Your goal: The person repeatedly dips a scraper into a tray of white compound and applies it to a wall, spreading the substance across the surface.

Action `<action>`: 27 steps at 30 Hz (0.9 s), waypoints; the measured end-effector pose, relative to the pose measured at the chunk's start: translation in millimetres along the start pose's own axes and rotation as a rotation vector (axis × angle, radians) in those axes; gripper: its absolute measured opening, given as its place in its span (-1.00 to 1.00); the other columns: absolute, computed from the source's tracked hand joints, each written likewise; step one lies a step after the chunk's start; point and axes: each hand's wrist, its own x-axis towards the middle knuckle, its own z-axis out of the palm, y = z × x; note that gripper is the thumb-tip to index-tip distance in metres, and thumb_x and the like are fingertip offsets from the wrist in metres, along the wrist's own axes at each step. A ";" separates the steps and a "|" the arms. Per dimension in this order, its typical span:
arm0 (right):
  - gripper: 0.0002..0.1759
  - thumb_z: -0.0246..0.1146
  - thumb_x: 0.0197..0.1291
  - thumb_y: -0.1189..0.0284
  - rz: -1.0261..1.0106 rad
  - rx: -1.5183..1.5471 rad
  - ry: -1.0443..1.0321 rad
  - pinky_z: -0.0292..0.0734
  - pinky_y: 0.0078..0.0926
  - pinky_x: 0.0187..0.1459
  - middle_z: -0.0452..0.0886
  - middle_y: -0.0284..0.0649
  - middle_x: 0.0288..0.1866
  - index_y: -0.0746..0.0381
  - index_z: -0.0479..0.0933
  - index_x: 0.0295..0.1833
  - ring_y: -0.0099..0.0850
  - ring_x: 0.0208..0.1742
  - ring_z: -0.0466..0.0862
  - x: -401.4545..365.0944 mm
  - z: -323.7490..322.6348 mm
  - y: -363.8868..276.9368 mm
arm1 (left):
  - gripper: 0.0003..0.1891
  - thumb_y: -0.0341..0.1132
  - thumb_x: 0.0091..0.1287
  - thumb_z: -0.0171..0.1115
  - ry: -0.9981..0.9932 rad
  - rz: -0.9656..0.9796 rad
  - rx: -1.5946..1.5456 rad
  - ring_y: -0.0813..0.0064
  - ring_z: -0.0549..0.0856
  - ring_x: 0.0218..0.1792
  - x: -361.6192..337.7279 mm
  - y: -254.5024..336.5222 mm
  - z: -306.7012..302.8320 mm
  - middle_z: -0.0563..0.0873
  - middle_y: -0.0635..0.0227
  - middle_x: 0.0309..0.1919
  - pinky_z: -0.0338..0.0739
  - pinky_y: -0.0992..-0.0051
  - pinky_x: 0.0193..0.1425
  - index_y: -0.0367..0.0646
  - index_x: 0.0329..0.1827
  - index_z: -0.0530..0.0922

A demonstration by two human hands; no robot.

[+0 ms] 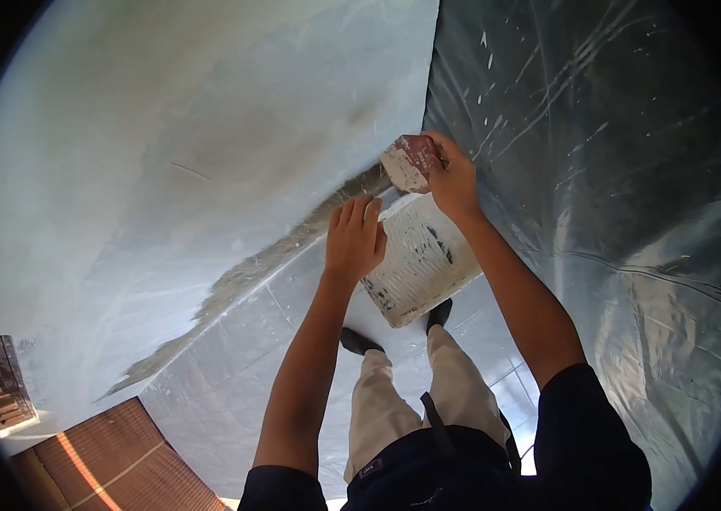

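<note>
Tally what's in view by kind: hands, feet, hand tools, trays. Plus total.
Hands: 2 (left hand, right hand)
Feet: 2 (left foot, right foot)
Hand tool: 1
Tray: 1
Total: 6

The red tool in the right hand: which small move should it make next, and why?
Probably draw the red tool along the dark strip: the right hand holds it by one end of that strip, which looks uncoated beside the pale wall.
</note>
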 end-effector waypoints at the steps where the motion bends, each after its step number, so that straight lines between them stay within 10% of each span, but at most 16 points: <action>1: -0.59 0.12 0.19 0.71 0.029 0.043 -0.020 0.59 -0.31 0.03 0.72 0.05 -0.09 0.25 0.57 0.14 -0.08 0.00 0.75 -5.7 -1.1 8.7 | -0.52 -0.45 0.17 0.21 -0.015 -0.019 -0.039 0.11 0.52 0.17 -6.1 3.2 7.3 0.53 0.12 0.13 0.37 0.13 0.21 -0.19 0.19 0.39; 8: -0.61 0.09 0.25 0.73 0.076 -0.118 -0.098 0.57 -0.49 0.01 0.73 -0.04 -0.03 0.32 0.54 0.18 -0.36 -0.01 0.74 -35.1 -14.4 55.4 | -0.50 -0.41 0.28 0.15 -0.105 -0.155 -0.090 0.11 0.45 0.34 -42.2 17.5 53.8 0.51 0.14 0.27 0.29 0.13 0.37 -0.21 0.31 0.37; 10: -0.61 0.13 0.20 0.69 0.125 -0.138 -0.084 0.60 -0.30 0.04 0.72 0.04 -0.06 0.25 0.57 0.14 -0.05 0.00 0.74 -41.2 -15.6 67.3 | -0.50 -0.40 0.29 0.14 -0.129 -0.174 -0.110 0.11 0.44 0.36 -52.3 18.0 64.8 0.50 0.13 0.29 0.29 0.12 0.38 -0.21 0.33 0.36; 27: -0.63 0.18 0.21 0.60 0.165 -0.428 -0.095 0.60 -0.24 -0.01 0.71 0.04 -0.07 0.20 0.60 0.14 0.03 -0.04 0.70 -58.5 -32.3 169.7 | -0.46 -0.29 0.38 0.08 -0.267 -0.368 -0.119 0.10 0.33 0.47 -113.5 12.8 137.0 0.38 0.10 0.43 0.17 0.03 0.47 -0.16 0.43 0.30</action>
